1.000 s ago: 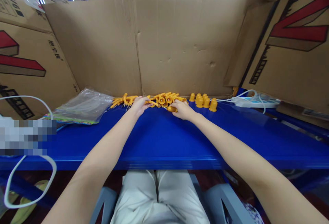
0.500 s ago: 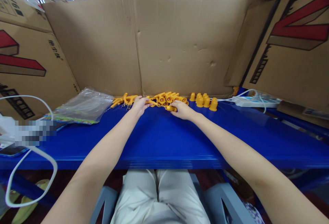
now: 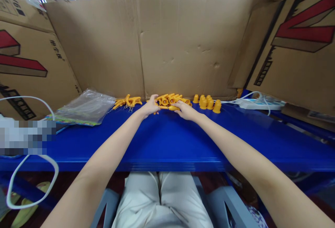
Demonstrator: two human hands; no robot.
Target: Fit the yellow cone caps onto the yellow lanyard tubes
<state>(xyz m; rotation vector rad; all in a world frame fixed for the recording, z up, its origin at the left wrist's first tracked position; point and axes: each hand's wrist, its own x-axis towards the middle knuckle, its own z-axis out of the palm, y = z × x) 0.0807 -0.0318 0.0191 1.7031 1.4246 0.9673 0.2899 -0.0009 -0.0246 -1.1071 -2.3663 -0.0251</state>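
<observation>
My left hand (image 3: pixel 150 107) is closed on a yellow corkscrew handle (image 3: pixel 156 112), mostly hidden by the fingers. My right hand (image 3: pixel 185 111) grips a yellow bell-shaped cup (image 3: pixel 172 108) lying sideways, its mouth end under the fingers. The two pieces meet or nearly touch; I cannot tell which. Just behind both hands lies a pile of yellow cups joined to handles (image 3: pixel 172 100), several mouths facing me. To the left is a heap of loose yellow handles with metal spirals (image 3: pixel 128 101). On the right, several yellow cups (image 3: pixel 209 103) stand mouth down.
A clear plastic bag (image 3: pixel 83 107) lies on the blue table (image 3: pixel 167 141) at left. Cardboard (image 3: pixel 183 43) walls the back and sides. A white power strip (image 3: pixel 258 104) with cable is at right; a white cable loop (image 3: pixel 56 172) hangs at left front.
My left hand has moved right, bringing the corkscrew handle to the cup in my right hand. The right hand stays in nearly the same place, with the cup now turned more sideways.
</observation>
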